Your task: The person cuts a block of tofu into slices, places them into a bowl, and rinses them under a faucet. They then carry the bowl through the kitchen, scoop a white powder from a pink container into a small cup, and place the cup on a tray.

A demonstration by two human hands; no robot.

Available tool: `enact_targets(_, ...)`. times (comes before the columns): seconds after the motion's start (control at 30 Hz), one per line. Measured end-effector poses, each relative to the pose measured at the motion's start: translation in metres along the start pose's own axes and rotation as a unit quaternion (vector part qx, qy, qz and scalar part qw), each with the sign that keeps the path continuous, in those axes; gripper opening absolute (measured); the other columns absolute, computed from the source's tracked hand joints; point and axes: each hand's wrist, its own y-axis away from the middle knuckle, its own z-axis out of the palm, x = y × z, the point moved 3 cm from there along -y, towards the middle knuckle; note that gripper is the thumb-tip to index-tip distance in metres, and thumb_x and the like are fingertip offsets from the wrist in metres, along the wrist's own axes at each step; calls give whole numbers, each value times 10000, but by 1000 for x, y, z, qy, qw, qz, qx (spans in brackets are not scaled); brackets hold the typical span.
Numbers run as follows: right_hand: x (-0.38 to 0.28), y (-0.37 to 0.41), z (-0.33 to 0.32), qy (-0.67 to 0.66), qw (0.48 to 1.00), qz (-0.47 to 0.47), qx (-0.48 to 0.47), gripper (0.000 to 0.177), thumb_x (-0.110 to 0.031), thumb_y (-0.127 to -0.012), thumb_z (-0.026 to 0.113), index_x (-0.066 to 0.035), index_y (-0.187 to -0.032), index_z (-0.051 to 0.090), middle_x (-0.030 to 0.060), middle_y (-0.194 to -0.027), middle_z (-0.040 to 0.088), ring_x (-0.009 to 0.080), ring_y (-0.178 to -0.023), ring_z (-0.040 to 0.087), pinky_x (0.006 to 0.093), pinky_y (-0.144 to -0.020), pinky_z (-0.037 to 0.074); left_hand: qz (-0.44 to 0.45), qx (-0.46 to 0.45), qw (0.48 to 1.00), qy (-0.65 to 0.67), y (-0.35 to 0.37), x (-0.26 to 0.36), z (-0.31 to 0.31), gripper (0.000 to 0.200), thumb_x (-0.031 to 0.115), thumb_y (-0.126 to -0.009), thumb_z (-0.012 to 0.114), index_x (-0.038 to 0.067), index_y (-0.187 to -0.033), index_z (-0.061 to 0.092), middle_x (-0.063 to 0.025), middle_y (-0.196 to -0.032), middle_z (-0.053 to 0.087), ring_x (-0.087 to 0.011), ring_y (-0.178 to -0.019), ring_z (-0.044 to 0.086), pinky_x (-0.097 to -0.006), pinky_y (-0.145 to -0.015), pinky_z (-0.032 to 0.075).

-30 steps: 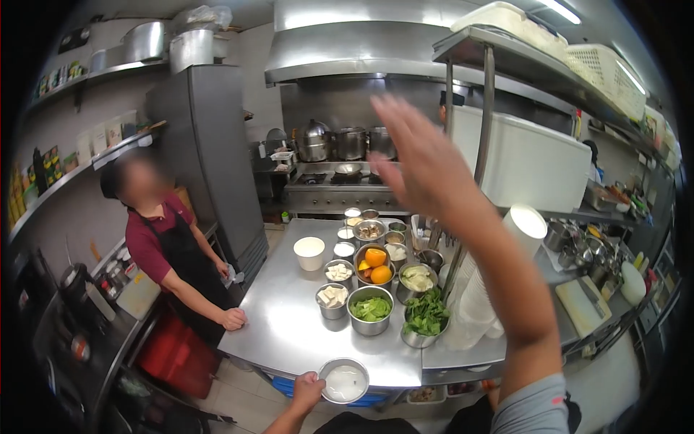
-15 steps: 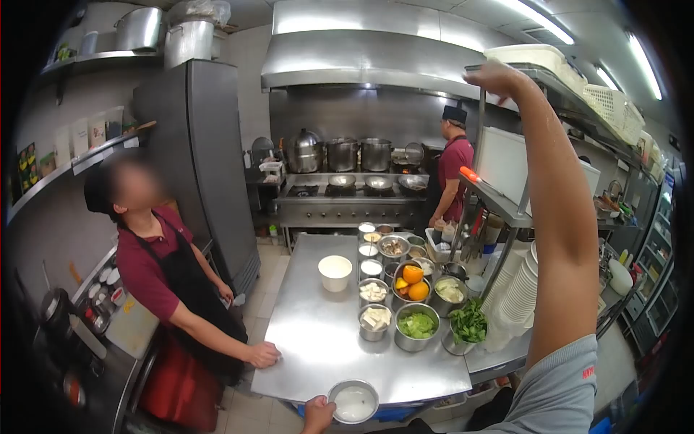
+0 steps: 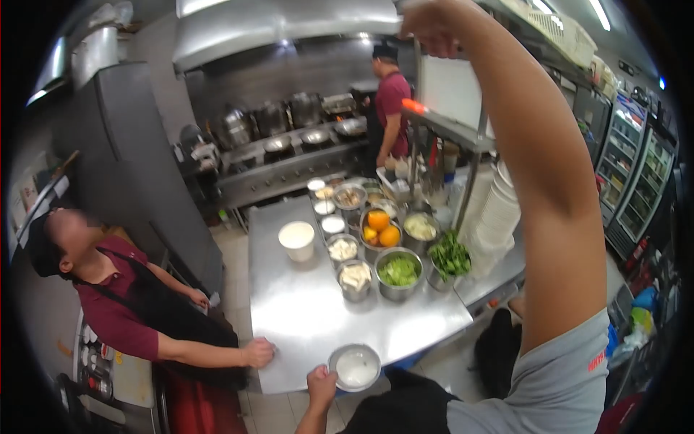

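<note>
My left hand [image 3: 320,383] grips the rim of a round metal bowl [image 3: 355,367] at the near edge of the steel table [image 3: 289,318]. Something whitish lies in the bowl's bottom; I cannot make out what. My right hand [image 3: 436,30] is raised high at the top of the view, beside the upper shelf. Its fingers curl downward and look closed; whatever they hold, if anything, is hidden. A white tub [image 3: 297,241] stands on the table beyond the bowl. Close by are metal containers of chopped green lettuce [image 3: 399,272], white chunks [image 3: 355,276] and oranges [image 3: 389,236].
At left a co-worker [image 3: 130,304] in a maroon shirt rests a fist on the table. Another person [image 3: 391,101] stands by the stove [image 3: 289,159]. Leafy greens [image 3: 450,255] and stacked white containers [image 3: 495,202] line the right side, below a metal shelf [image 3: 448,123].
My view has swung right and tilted, so the room appears shifted left. My right arm stays raised, its hand now nearer the top edge. The bowl remains in my left hand.
</note>
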Motion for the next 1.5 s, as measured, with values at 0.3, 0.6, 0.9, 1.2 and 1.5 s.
enact_targets(0.3,298,142,390,-487,837,-184,-171,412,-279,-945,554,-12,-1256,519,106,-1076,668,148,-948,646,249,-705,516,-38,-170,984,44,-2,31,87,143,-60,-700,487,53,-617,461,28,-581,451,-57,-519,385,-237,-464,303)
enact_targets(0.6,584,307,708,-225,925,276,-135,449,-412,-852,577,18,-954,656,225,-925,664,387,-923,627,430,-799,492,-60,-340,938,-20,28,55,267,108,-52,-680,480,13,-750,530,-36,-712,581,-88,-569,503,-210,-529,390)
enact_targets(0.9,706,358,756,-394,872,285,-62,445,-405,-834,592,7,-997,628,225,-971,641,361,-966,605,395,-849,464,3,-418,894,-160,68,31,462,55,-26,-711,472,8,-732,510,-26,-692,545,-100,-589,485,-240,-541,374)
enact_targets(1.2,814,381,770,-478,776,412,-11,417,-391,-815,621,10,-928,624,190,-897,654,329,-904,622,392,-809,469,-24,-446,880,-164,132,57,580,98,-54,-702,481,-12,-731,565,-22,-704,578,-72,-620,498,-209,-598,396)
enact_targets(1.5,921,433,794,-294,840,454,-30,404,-346,-825,586,22,-986,635,190,-902,670,339,-879,642,387,-809,487,-19,-529,845,-79,168,118,692,151,-75,-687,447,-35,-724,588,-20,-715,599,-63,-631,503,-211,-610,409)
